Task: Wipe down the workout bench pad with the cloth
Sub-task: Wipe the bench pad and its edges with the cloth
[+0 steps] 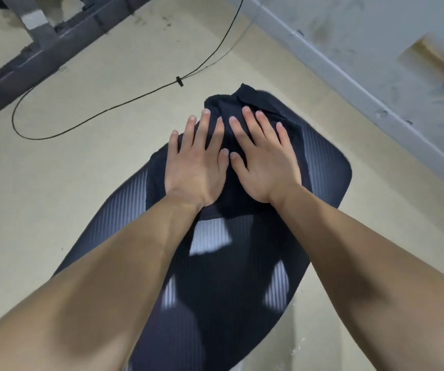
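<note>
Both flat, open-palmed grips, left hand [195, 167] and right hand [266, 162], press the dark crumpled cloth [231, 183] onto the far end of the ribbed navy bench pad [215, 303], whose length runs back toward the person.

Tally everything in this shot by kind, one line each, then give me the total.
Hands: 2, left hand and right hand, both flat on the cloth
Cloth: 1, dark
Bench pad: 1, ribbed
Cable: 1, black, on the floor
Metal frame: 1, grey
Total: 6
</note>
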Available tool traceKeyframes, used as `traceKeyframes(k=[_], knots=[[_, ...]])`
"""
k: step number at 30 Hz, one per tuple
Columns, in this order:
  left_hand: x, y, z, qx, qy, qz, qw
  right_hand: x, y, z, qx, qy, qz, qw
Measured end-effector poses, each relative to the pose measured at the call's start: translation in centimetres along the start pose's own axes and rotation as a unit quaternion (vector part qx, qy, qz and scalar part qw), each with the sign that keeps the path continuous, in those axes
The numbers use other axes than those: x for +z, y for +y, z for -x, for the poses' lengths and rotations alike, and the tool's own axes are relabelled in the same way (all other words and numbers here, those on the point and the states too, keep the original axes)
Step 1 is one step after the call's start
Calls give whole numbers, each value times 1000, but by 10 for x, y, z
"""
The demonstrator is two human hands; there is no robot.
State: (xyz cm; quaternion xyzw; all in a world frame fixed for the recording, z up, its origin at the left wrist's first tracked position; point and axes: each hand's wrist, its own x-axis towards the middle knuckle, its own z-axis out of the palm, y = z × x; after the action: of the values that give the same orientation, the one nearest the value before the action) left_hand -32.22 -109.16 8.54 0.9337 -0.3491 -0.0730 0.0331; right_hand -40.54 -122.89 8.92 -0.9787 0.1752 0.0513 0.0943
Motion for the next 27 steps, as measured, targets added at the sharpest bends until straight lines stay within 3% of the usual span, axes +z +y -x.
traceKeyframes(k=[11,18,27], knots=[[-21,33,-113,-94,-48,67,992,-17,44,-86,9,-1,-51,999],[2,77,-61,-88,24,-1,996,-17,94,-28,25,-18,-54,998],[19,148,31,-54,-21,10,998,-2,107,80,-19,11,7,1000]])
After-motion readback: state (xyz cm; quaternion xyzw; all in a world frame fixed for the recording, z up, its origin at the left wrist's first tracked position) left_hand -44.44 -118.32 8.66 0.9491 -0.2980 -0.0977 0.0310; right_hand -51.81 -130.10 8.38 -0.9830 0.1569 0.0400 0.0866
